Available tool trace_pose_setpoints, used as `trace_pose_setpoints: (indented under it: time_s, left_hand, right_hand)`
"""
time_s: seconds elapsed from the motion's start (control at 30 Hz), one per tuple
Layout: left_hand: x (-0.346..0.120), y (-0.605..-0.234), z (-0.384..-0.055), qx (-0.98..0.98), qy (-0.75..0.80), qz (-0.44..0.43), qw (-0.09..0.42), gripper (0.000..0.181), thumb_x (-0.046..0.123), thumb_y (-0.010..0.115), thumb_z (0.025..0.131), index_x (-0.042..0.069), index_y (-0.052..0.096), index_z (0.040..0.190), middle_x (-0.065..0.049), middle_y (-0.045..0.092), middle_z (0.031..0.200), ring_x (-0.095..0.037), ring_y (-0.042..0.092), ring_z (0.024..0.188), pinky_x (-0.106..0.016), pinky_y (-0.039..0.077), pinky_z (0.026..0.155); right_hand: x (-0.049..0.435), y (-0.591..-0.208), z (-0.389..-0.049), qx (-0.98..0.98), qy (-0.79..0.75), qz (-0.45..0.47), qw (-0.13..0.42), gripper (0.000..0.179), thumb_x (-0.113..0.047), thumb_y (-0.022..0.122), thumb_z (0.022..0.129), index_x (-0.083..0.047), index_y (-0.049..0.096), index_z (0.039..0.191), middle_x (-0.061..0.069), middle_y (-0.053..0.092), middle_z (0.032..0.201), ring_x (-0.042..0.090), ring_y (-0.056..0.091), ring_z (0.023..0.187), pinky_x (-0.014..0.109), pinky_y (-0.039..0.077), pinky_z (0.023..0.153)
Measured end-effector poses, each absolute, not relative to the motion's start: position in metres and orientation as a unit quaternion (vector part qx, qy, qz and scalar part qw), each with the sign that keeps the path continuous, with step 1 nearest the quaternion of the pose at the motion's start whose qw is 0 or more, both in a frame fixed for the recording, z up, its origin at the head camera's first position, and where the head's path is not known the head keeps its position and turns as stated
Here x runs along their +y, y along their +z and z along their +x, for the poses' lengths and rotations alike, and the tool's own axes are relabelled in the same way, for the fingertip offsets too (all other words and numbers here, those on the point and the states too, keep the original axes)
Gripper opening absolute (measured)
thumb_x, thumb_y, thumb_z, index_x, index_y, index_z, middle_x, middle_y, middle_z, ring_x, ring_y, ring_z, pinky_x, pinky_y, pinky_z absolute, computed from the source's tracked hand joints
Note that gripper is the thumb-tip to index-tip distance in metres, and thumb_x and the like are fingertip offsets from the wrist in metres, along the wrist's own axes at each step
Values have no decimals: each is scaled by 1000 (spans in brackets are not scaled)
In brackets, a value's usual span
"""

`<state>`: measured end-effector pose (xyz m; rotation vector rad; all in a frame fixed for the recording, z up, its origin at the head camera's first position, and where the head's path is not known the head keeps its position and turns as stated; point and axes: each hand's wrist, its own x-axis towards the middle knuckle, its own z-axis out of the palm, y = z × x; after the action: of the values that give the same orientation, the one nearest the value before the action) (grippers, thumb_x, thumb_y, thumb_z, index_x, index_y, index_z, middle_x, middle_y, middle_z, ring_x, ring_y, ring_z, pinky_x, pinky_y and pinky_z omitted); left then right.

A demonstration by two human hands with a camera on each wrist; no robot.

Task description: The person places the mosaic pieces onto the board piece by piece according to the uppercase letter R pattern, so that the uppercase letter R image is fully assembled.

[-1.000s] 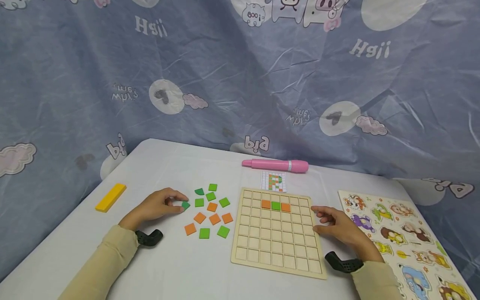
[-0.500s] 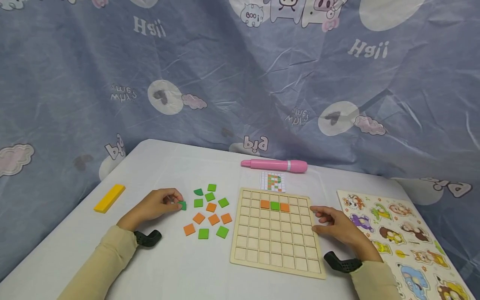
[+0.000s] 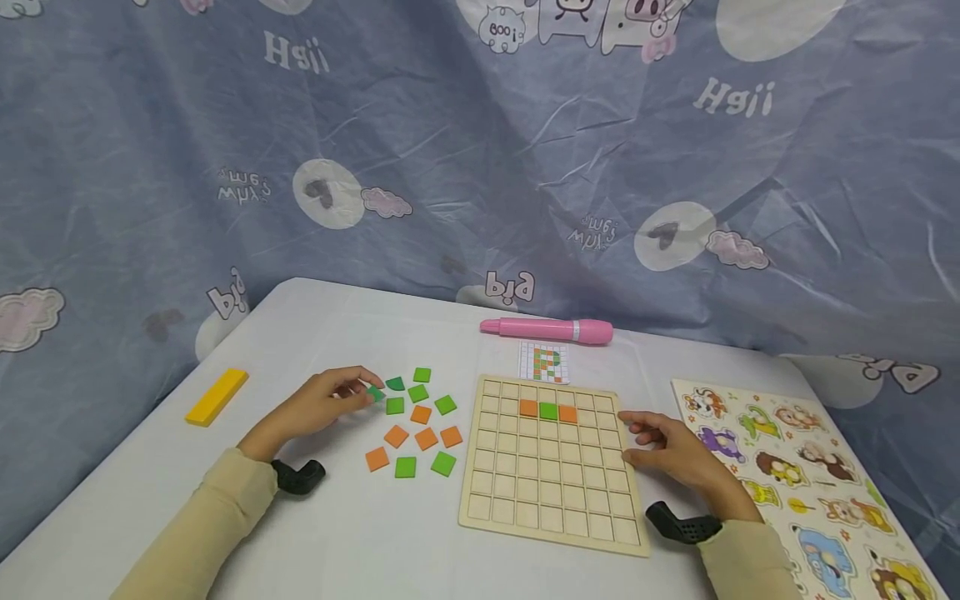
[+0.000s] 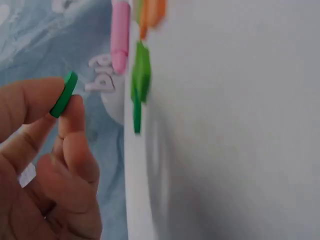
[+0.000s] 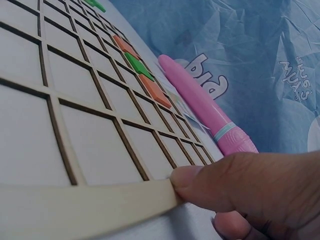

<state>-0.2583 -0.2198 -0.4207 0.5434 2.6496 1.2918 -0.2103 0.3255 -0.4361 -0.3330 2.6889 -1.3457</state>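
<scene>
A yellow block (image 3: 217,397) lies near the table's (image 3: 337,533) left edge, a pink pen (image 3: 546,330) near the far edge, an animal puzzle board (image 3: 812,490) at the right.

Dark-green tile (image 4: 65,95) tilted in left grip (image 3: 318,402); wooden grid board (image 3: 551,483) flat, three tiles (image 3: 548,411) in one row.

The left hand (image 3: 318,406) partly hid the dark green piece (image 3: 377,394); the head view's bottom edge cut off the animal puzzle board (image 3: 750,397). In the left wrist view, green tiles (image 4: 142,72) blurred together (their number unclear). In the right wrist view, the right hand (image 5: 250,187) covered the pink pen's (image 5: 200,97) end, and the wooden grid (image 5: 75,210) ran past the left edge.
</scene>
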Motion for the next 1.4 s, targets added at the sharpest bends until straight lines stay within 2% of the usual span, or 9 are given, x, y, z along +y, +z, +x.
trace_pose_setpoints:
  time_s: [0.17,0.33,0.47,0.63,0.83,1.0,1.2,1.4]
  left_hand:
    - [-199,-413,-259,851,488,174,85,26,17,75,102,6,73,126,-8,66,97,-19,52,72,-28,41,56]
    - [-176,-410,-262,827,524,171,107,28,15,74,101,3,72,126,-17,73,94,-15,48,62,-27,41,57]
    - [-158,-409,-264,810,550,165,120,28,14,72,102,1,70,126,-19,75,96,-15,51,66,-29,46,62]
    - [-135,-409,-267,791,577,145,142,27,14,71,102,-1,68,125,-8,73,92,-16,56,70,-27,48,65]
    - [-109,-407,-270,763,611,136,162,24,11,69,103,-3,66,123,-5,73,97,-20,75,91,-24,53,67]
    - [-89,-404,-272,748,624,141,178,30,11,66,106,-2,62,132,-4,78,98,-25,78,101,-24,54,70]
    - [-67,-405,-271,743,620,161,192,38,12,64,107,2,60,144,-3,78,99,-17,78,99,-26,52,69]
    - [-44,-406,-271,736,623,164,208,33,13,67,106,2,64,137,-8,80,98,-14,78,95,-26,49,64]
  right_hand:
    - [325,-437,-210,886,-448,-105,59,60,0,83,89,15,58,142,17,63,119,13,53,96,25,47,79]
    - [326,-436,-210,886,-448,-107,60,60,1,82,90,16,57,142,18,63,119,14,53,96,26,47,79]
    - [326,-436,-210,887,-445,-106,59,60,0,82,90,16,57,142,17,64,120,14,53,96,26,47,79]
    - [326,-437,-209,886,-447,-111,57,59,0,82,90,16,58,141,16,63,118,13,53,96,26,47,79]
    - [326,-437,-208,885,-449,-107,57,60,-1,83,89,15,59,141,17,64,118,13,53,96,26,47,79]
    - [326,-437,-209,888,-444,-107,57,59,-2,83,90,14,59,142,17,64,120,15,53,97,26,47,80]
    - [326,-437,-209,889,-441,-107,55,59,-1,83,90,15,59,141,17,64,119,15,54,97,25,47,80]
    - [326,-436,-209,890,-440,-106,55,59,0,82,91,16,57,142,18,63,120,18,53,98,26,46,79]
